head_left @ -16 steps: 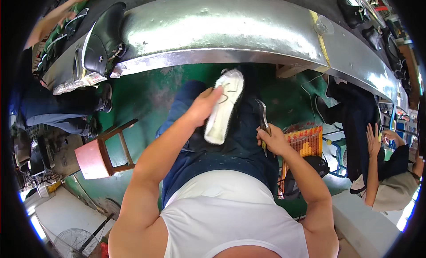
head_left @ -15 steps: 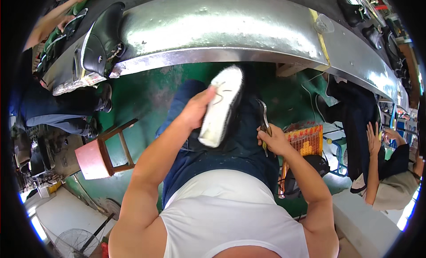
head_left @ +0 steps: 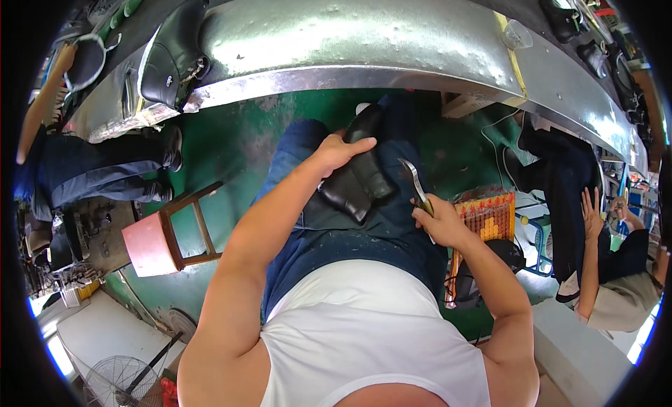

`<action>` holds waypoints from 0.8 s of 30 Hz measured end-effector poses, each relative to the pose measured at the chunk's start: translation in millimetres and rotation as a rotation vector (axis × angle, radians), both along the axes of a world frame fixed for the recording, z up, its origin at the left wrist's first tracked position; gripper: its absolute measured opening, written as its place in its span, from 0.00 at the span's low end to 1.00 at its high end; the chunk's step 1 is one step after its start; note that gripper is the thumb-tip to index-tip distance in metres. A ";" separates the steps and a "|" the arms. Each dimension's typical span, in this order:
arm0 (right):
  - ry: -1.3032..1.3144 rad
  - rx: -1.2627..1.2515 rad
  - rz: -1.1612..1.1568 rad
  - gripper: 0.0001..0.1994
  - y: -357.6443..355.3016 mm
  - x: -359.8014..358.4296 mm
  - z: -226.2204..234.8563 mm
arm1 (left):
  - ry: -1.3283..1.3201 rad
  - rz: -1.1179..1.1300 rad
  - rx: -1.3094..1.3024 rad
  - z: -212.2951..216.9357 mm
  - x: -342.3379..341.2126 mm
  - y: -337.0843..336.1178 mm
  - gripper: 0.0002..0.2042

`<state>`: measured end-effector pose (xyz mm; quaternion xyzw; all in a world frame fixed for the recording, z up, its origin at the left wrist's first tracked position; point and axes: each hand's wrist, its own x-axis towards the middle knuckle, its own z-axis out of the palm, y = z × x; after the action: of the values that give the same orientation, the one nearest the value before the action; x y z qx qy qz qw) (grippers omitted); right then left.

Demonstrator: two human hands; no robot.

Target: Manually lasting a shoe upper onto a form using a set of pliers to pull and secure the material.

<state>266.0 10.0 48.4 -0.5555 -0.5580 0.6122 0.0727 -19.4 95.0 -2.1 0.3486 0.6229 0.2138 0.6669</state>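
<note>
Left hand (head_left: 339, 155): fingers gripping one black boot (head_left: 357, 183). Right hand (head_left: 442, 221): fingers curled around one pair of pliers (head_left: 418, 187). One pink-seated stool (head_left: 149, 246) at left.

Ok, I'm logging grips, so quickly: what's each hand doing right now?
Left hand: closed, holding a shiny black leather-look boot.
Right hand: closed, holding curved silver-coloured metal pliers.
</note>
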 end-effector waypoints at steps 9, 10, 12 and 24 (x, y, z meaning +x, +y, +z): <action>0.043 0.083 0.198 0.13 -4.0 9.8 54.4 | -0.763 0.259 -0.261 -40.3 -29.3 -19.6 0.32; 0.009 0.136 0.272 0.12 -1.9 5.6 62.6 | -0.764 0.274 -0.259 -38.8 -28.3 -18.8 0.32; -0.025 0.188 0.341 0.11 -2.9 0.9 62.3 | -0.762 0.286 -0.261 -36.9 -26.6 -18.3 0.31; -0.140 -0.057 0.351 0.13 8.1 -5.5 49.3 | -0.746 0.314 -0.280 -44.1 -17.3 -20.2 0.31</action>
<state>260.4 18.1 97.6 -0.4927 -0.6326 0.5906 -0.0901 -36.7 74.8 -46.2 0.0545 0.4076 0.3378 0.8466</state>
